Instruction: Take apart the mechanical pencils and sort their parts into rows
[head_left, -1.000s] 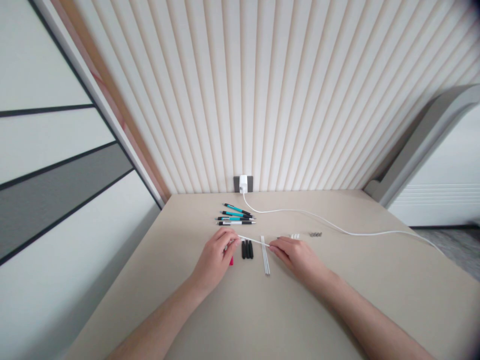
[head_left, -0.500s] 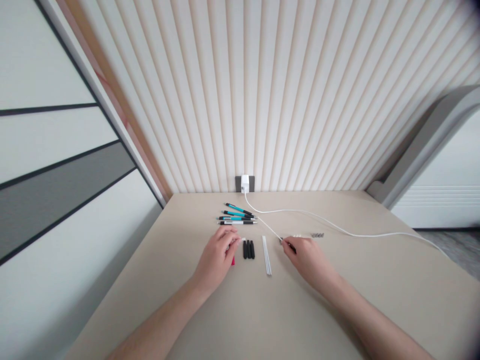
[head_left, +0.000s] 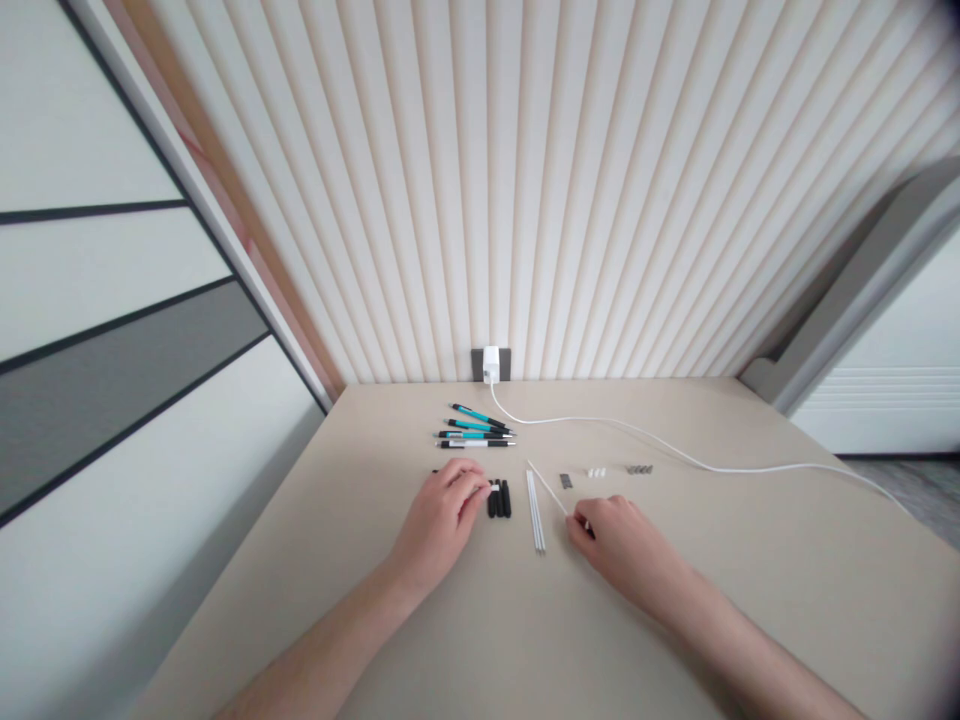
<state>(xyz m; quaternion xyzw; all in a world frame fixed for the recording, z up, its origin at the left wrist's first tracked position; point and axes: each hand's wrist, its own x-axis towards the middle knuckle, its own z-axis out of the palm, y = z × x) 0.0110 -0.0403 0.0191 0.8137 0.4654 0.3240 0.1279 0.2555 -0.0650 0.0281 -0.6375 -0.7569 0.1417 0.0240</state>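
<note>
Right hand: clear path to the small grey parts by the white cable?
Likely yes. The grey parts lie on open table just beyond the right hand, nothing between. But its fingertips pinch a thin white tube, so they are occupied.

Four pens (head_left: 475, 428), three black grips (head_left: 501, 497), one white cable (head_left: 675, 456), one wall plug (head_left: 491, 364)

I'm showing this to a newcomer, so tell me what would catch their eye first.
The right hand pinches a thin white tube near the middle of the table, while the left hand curls over a mostly hidden pen part. Between them lie black grips and more white tubes; behind, teal pens, and a white cable runs from the wall plug off to the right.
</note>
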